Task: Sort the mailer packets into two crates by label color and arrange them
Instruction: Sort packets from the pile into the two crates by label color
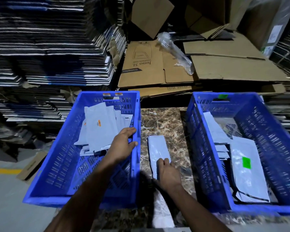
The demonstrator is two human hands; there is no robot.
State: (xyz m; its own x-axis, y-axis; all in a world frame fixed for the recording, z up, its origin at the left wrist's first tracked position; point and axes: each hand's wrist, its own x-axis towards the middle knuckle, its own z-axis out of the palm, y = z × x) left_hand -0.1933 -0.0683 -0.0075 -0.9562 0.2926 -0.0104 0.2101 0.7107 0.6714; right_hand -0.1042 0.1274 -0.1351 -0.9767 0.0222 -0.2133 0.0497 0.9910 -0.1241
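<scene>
**One packet left between the crates**

Between the two crates, my right hand lies flat on the near end of a grey mailer packet, fingers spread over it and pressing down, not yet closed around it. The packet rests lengthwise on the marbled table, and no label shows on the face I can see, so I cannot tell its colour from here.

To the left of that packet, my left hand rests on the right wall of the left crate, thumb and fingers apart, hooked loosely over the rim as if to steady it. Inside, farther from me than the packet, lies a loose heap of orange-labelled packets, fanned and overlapping; orange stickers also mark the crate's far rim.

To the right of the packet stands the right crate, with a green tag on its far rim and a green-labelled packet lying flat on top of a stack of others.

I judge I am mid-sort, with this one packet in hand. The next move calls for curling my fingers under its edge, lifting and turning it to find the label, then dropping it in the matching crate. The left heap looks like it needs squaring up afterwards.
</scene>
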